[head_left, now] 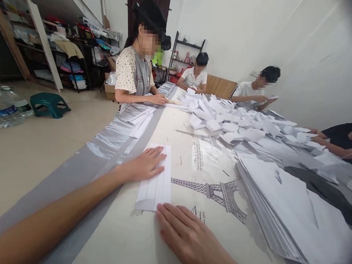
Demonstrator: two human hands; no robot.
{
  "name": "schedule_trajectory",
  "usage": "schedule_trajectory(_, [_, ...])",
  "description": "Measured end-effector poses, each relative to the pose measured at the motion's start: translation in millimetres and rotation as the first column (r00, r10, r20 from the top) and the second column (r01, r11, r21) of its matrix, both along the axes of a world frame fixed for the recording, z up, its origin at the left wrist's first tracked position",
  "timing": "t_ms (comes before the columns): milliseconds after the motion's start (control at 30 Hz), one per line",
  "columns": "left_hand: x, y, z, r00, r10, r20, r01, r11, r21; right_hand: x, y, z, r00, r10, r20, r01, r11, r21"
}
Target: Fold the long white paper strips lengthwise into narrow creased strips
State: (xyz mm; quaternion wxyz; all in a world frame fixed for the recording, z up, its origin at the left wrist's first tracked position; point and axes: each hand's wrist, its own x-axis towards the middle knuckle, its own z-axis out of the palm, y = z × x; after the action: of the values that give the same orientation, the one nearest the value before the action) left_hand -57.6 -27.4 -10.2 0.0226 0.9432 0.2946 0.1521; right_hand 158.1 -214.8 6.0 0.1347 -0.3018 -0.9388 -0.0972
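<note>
A white folded paper (155,187), shaped like a long envelope with lengthwise creases and a flap at its near end, lies flat on the table in front of me. My left hand (145,164) rests on its far left part with the fingers spread. At the near right corner of the paper, my right hand (184,229) lies low with its fingers stretched out side by side, the fingertips touching the edge. Beneath is a cream tablecloth (120,232) printed with Eiffel Towers.
A thick stack of white sheets (291,208) stands at the right. Behind it spreads a heap of folded white papers (234,116). Several people sit or stand around the table. A few white strips (142,121) lie near the left edge. On the floor is a green stool (49,104).
</note>
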Motion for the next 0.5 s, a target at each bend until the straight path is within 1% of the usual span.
schedule_trajectory(100, [0.1, -0.3, 0.9, 1.000, 0.002, -0.002, -0.002, 1.000, -0.003, -0.4, 2.6, -0.4, 1.000, -0.021, -0.016, 0.018, 0.991, -0.131])
schedule_trajectory(300, [0.3, -2.3, 4.7, 1.000, -0.004, 0.004, 0.004, 1.000, -0.015, 3.7, 8.0, -2.0, 0.996, -0.034, -0.079, 0.010, 0.957, -0.289])
schedule_trajectory(500, [0.9, -4.0, 7.0, 1.000, 0.003, -0.001, -0.003, 1.000, -0.025, 8.2, 14.2, 11.3, 0.997, -0.026, -0.068, -0.006, 0.901, -0.433])
